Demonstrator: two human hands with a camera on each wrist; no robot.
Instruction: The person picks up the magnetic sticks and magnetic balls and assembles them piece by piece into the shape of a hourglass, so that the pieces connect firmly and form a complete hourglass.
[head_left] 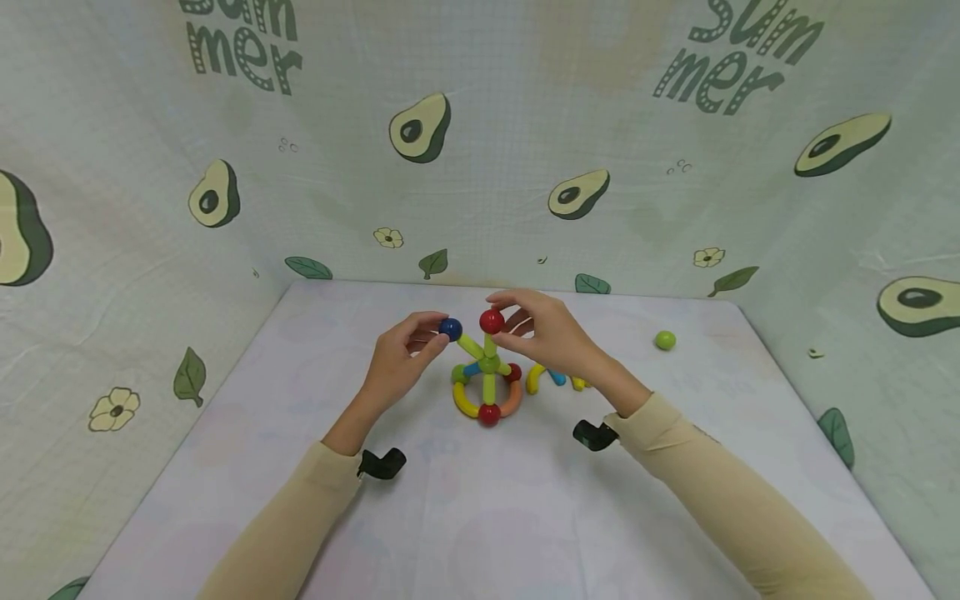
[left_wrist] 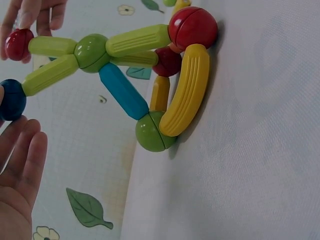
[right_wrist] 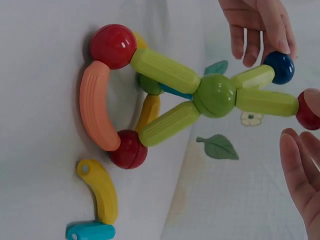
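Note:
A magnetic stick-and-ball toy stands on the table, its base a ring of curved sticks and balls. Straight sticks slope up from the ring to a green ball (right_wrist: pixel 215 96) in the middle, and two light green sticks branch upward from it. My left hand (head_left: pixel 403 357) pinches the dark blue ball (head_left: pixel 451 329) at the end of one branch. With thumb and fingers my right hand (head_left: pixel 551 333) holds the red ball (head_left: pixel 491 322) topping the other branch. A blue stick (left_wrist: pixel 124 90) and a yellow curved stick (left_wrist: pixel 187 92) show low in the left wrist view.
Right of the toy lie a loose yellow curved stick (right_wrist: pixel 101 190) and a blue stick (right_wrist: pixel 91 231). A loose green ball (head_left: pixel 665 340) sits farther right on the table (head_left: pixel 465 517). A patterned cloth (head_left: pixel 510 125) rises behind and at both sides.

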